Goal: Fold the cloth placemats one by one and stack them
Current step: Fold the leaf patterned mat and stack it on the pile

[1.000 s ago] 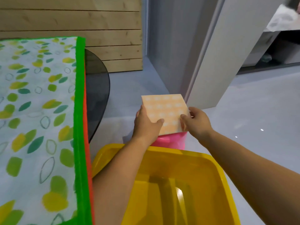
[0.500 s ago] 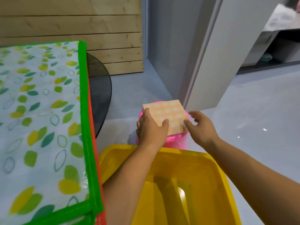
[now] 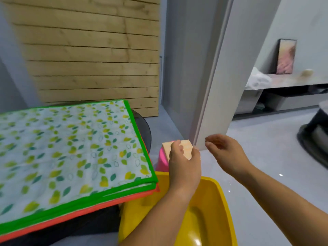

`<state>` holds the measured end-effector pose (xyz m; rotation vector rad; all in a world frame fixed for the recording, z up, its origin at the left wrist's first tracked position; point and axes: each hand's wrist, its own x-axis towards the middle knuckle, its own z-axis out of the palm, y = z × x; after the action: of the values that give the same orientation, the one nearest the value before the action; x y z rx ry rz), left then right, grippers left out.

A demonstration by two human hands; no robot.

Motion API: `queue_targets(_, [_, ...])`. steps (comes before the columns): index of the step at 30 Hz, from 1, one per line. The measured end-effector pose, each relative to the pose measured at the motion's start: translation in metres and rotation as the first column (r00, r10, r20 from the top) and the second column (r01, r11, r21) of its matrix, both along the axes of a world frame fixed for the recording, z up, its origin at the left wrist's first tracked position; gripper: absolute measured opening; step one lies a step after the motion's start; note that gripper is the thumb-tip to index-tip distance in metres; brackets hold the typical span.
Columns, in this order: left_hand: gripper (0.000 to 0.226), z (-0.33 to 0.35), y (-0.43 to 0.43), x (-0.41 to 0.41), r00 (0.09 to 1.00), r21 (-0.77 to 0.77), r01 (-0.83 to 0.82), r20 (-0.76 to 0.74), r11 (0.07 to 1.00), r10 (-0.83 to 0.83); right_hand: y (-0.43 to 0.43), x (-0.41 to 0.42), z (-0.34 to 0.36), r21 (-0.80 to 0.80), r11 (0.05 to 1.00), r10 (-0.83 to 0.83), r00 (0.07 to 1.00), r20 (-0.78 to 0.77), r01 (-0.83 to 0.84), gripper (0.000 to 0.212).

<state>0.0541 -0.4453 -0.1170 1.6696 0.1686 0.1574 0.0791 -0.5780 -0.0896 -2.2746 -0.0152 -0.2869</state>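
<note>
A small folded orange placemat [image 3: 186,149] with pale dots lies on top of a pink stool [image 3: 161,161] on the floor. My left hand [image 3: 184,167] reaches over it and grips it, fingers on top and thumb at its near right edge. My right hand [image 3: 225,153] hovers just right of the mat, clear of it, fingers loosely curled and holding nothing. On the left lies a stack of large unfolded placemats [image 3: 71,148], white with green and yellow leaves and a green border. An orange-edged mat [image 3: 88,213] shows underneath them.
A yellow plastic tub [image 3: 222,201] sits right below my arms. The mats rest on a dark round glass table [image 3: 148,132]. A white wall corner [image 3: 209,103] stands just behind the stool, a wooden slat wall further back, and a dark round base [image 3: 316,139] at the far right.
The folded mat has gone down onto the pink stool. My right hand has let go and lifted off to the right. The view has swung upward and to the left.
</note>
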Motion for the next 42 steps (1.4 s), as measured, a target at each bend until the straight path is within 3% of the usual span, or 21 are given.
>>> queue_targets(7, [0.039,0.072,0.119,-0.030,0.992,0.102,-0.006,0.122,0.995,-0.007,0.087,-0.040,0.063,-0.040,0.975,0.219,0.973,0.065,-0.217,0.009])
queue_targets(11, [0.033,0.083,0.218,-0.054,0.996,0.330,0.016,0.077,0.944,-0.044,0.156,-0.051,0.069,-0.092,0.914,0.397,0.918,0.002,-0.395,0.009])
queue_targets(13, [0.032,0.074,0.268,-0.072,0.997,0.528,0.038,0.037,0.849,-0.068,0.191,-0.058,0.065,-0.132,0.872,0.473,0.881,-0.026,-0.472,0.013])
queue_targets(16, [0.034,0.058,0.336,-0.101,0.991,0.783,0.127,-0.074,0.609,-0.112,0.237,-0.068,0.053,-0.168,0.798,0.578,0.814,-0.064,-0.579,0.013])
queue_targets(18, [0.042,0.049,0.370,-0.119,0.979,0.861,0.192,-0.132,0.471,-0.157,0.260,-0.074,0.042,-0.200,0.751,0.624,0.775,-0.099,-0.630,0.013])
queue_targets(20, [0.050,0.041,0.393,-0.131,0.960,0.884,0.244,-0.162,0.399,-0.230,0.279,-0.078,0.031,-0.220,0.710,0.660,0.741,-0.125,-0.669,0.013])
queue_targets(25, [0.044,0.022,0.419,-0.138,0.940,0.837,0.297,-0.170,0.459,-0.297,0.298,-0.079,0.006,-0.287,0.613,0.729,0.667,-0.155,-0.736,0.024])
queue_targets(36, [0.045,0.012,0.431,-0.136,0.942,0.818,0.265,-0.107,0.511,-0.318,0.295,-0.073,-0.011,-0.244,0.643,0.719,0.682,-0.133,-0.726,0.041])
queue_targets(42, [0.056,0.011,0.432,-0.139,0.938,0.825,0.258,-0.090,0.503,-0.334,0.295,-0.078,-0.012,-0.289,0.636,0.717,0.687,-0.123,-0.716,0.040])
